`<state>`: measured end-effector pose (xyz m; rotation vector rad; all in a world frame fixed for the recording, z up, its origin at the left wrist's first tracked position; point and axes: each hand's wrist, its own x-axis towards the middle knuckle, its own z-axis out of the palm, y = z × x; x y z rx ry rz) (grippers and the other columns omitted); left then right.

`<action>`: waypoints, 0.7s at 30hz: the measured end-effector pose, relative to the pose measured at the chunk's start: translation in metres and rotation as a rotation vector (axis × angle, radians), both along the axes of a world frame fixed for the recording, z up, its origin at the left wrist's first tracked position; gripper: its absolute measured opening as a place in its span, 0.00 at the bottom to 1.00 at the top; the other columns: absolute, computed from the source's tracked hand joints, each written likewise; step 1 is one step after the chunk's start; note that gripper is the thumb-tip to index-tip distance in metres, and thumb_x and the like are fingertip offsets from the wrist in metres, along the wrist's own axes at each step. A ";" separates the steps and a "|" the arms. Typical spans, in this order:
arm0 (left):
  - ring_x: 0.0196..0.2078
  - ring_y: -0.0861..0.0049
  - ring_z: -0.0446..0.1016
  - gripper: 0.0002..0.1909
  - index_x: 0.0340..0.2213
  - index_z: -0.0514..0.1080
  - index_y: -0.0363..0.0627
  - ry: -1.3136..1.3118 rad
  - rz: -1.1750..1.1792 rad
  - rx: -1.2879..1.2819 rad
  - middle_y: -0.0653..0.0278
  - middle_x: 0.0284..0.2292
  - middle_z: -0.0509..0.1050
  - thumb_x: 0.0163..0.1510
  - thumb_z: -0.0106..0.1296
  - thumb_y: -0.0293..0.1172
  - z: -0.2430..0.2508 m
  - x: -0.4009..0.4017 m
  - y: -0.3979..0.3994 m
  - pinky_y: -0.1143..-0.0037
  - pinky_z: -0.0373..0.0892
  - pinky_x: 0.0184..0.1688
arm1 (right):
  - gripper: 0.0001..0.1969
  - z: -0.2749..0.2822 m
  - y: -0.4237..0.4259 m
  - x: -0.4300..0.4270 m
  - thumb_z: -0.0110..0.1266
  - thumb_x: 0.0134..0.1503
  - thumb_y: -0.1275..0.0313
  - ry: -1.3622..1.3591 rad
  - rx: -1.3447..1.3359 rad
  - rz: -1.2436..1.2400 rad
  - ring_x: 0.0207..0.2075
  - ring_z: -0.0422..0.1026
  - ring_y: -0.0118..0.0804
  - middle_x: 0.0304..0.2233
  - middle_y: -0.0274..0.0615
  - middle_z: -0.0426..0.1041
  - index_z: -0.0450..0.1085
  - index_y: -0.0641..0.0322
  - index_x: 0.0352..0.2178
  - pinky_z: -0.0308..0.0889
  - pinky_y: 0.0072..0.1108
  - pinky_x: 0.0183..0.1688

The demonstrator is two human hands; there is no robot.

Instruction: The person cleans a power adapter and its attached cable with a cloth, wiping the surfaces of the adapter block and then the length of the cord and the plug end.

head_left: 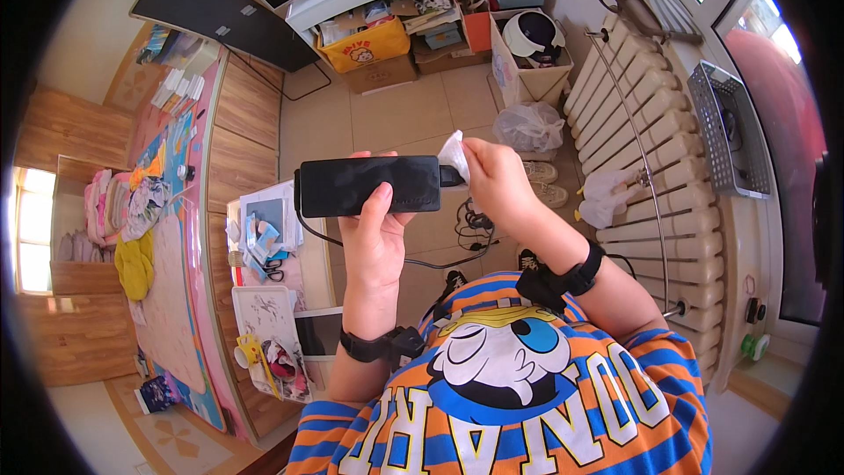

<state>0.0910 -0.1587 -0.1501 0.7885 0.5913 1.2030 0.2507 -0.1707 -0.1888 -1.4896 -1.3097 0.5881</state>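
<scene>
A black power adapter brick (343, 186) lies across my left hand (376, 231), thumb on its upper face and fingers behind it. A black plug (451, 176) sits at the brick's right end. My right hand (491, 175) pinches a white tissue or cloth (456, 153) beside that plug; whether the fingers also grip the plug is hidden. From the brick's left end a black cable (422, 264) loops below my left hand towards a tangle of cord (473, 227) near the floor.
On the left, a small table (316, 270) bears scissors (273, 270), papers and a white tray (260, 297) with a yellow mug (248, 351). A cream radiator (692, 231) with a metal rail stands at right. Ahead are a plastic bag (529, 126), shoes (548, 194) and a storage bin (534, 82).
</scene>
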 end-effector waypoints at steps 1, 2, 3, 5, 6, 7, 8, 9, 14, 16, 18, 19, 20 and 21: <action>0.42 0.68 0.69 0.21 0.46 0.57 0.44 -0.004 0.001 0.021 0.55 0.42 0.64 0.48 0.44 0.23 0.000 0.000 -0.001 0.70 0.72 0.39 | 0.11 -0.002 0.002 0.002 0.42 0.56 0.68 0.199 -0.127 0.068 0.16 0.66 0.44 0.14 0.48 0.65 0.65 0.66 0.26 0.61 0.29 0.21; 0.42 0.68 0.69 0.21 0.46 0.57 0.44 -0.005 0.000 0.019 0.55 0.42 0.64 0.48 0.44 0.23 0.002 -0.001 -0.002 0.70 0.72 0.39 | 0.14 -0.004 0.001 0.002 0.41 0.57 0.67 0.435 -0.149 0.044 0.16 0.67 0.33 0.13 0.42 0.66 0.67 0.68 0.28 0.62 0.23 0.20; 0.43 0.68 0.69 0.21 0.46 0.56 0.44 -0.011 0.006 0.030 0.55 0.43 0.64 0.49 0.44 0.23 0.005 -0.004 -0.002 0.70 0.72 0.40 | 0.14 -0.005 0.004 0.008 0.40 0.57 0.66 0.580 -0.208 -0.021 0.19 0.68 0.25 0.15 0.38 0.67 0.67 0.69 0.31 0.62 0.19 0.20; 0.43 0.68 0.68 0.21 0.46 0.56 0.44 -0.015 0.017 0.043 0.55 0.43 0.63 0.49 0.43 0.23 0.008 -0.010 0.001 0.70 0.72 0.40 | 0.15 -0.003 0.004 0.020 0.40 0.57 0.66 0.781 -0.050 -0.024 0.19 0.68 0.25 0.18 0.38 0.69 0.66 0.69 0.32 0.63 0.18 0.21; 0.43 0.68 0.68 0.21 0.46 0.56 0.44 -0.029 0.012 0.046 0.55 0.43 0.64 0.49 0.43 0.22 0.006 -0.014 0.004 0.71 0.72 0.40 | 0.14 0.000 0.002 0.024 0.41 0.57 0.67 0.589 0.096 0.035 0.20 0.70 0.28 0.20 0.42 0.70 0.66 0.69 0.33 0.66 0.20 0.25; 0.43 0.68 0.68 0.21 0.46 0.55 0.44 -0.042 0.008 0.049 0.55 0.43 0.64 0.49 0.43 0.22 0.003 -0.016 0.006 0.71 0.72 0.40 | 0.14 0.002 -0.003 0.020 0.41 0.57 0.67 0.592 0.091 0.035 0.20 0.70 0.28 0.20 0.42 0.70 0.66 0.69 0.33 0.66 0.20 0.25; 0.44 0.67 0.68 0.20 0.47 0.56 0.43 0.018 0.021 0.075 0.54 0.43 0.64 0.50 0.43 0.27 -0.001 -0.018 0.007 0.71 0.70 0.42 | 0.13 0.006 -0.012 0.013 0.42 0.56 0.68 0.402 0.049 0.053 0.23 0.70 0.32 0.23 0.44 0.70 0.66 0.69 0.34 0.66 0.22 0.27; 0.44 0.67 0.68 0.20 0.47 0.56 0.43 0.016 0.018 0.074 0.54 0.43 0.64 0.50 0.43 0.27 -0.003 -0.017 0.006 0.71 0.70 0.42 | 0.12 0.013 -0.016 0.006 0.42 0.56 0.69 0.206 0.010 0.067 0.25 0.71 0.35 0.25 0.46 0.70 0.66 0.69 0.35 0.66 0.24 0.30; 0.44 0.67 0.68 0.19 0.46 0.58 0.43 0.019 -0.002 -0.048 0.53 0.43 0.65 0.50 0.44 0.28 -0.001 -0.020 0.007 0.72 0.71 0.41 | 0.15 0.006 -0.013 0.002 0.51 0.48 0.73 -0.283 0.322 0.257 0.31 0.67 0.49 0.29 0.47 0.69 0.63 0.64 0.39 0.64 0.30 0.32; 0.44 0.66 0.68 0.20 0.46 0.58 0.42 0.008 -0.015 -0.073 0.53 0.44 0.64 0.50 0.44 0.28 -0.002 -0.024 0.010 0.71 0.71 0.41 | 0.13 0.001 -0.012 0.005 0.51 0.49 0.72 -0.182 0.313 0.324 0.28 0.68 0.45 0.27 0.47 0.69 0.65 0.65 0.37 0.64 0.27 0.30; 0.44 0.66 0.68 0.20 0.46 0.58 0.42 -0.003 -0.024 -0.095 0.53 0.44 0.64 0.50 0.44 0.28 -0.002 -0.030 0.013 0.71 0.71 0.41 | 0.12 0.006 -0.019 0.004 0.51 0.50 0.70 -0.012 0.177 0.367 0.25 0.67 0.39 0.25 0.44 0.69 0.66 0.65 0.36 0.64 0.24 0.29; 0.45 0.65 0.68 0.20 0.46 0.58 0.41 -0.036 -0.002 -0.078 0.53 0.44 0.64 0.50 0.44 0.28 0.000 -0.035 0.013 0.71 0.72 0.41 | 0.11 0.009 -0.022 0.003 0.50 0.51 0.69 0.159 0.042 0.407 0.23 0.67 0.32 0.22 0.42 0.69 0.68 0.65 0.34 0.63 0.21 0.27; 0.45 0.65 0.67 0.20 0.46 0.58 0.41 -0.068 0.020 -0.061 0.52 0.44 0.64 0.50 0.44 0.28 0.001 -0.041 0.015 0.70 0.72 0.41 | 0.11 0.007 -0.023 0.005 0.50 0.51 0.69 0.158 0.043 0.412 0.23 0.67 0.32 0.22 0.42 0.69 0.68 0.65 0.34 0.63 0.21 0.27; 0.46 0.65 0.67 0.20 0.46 0.57 0.40 -0.115 0.035 -0.062 0.52 0.44 0.64 0.50 0.44 0.28 0.002 -0.046 0.018 0.69 0.72 0.41 | 0.11 0.001 -0.026 0.011 0.50 0.52 0.68 0.249 -0.118 0.433 0.22 0.65 0.26 0.21 0.39 0.68 0.68 0.65 0.34 0.62 0.18 0.26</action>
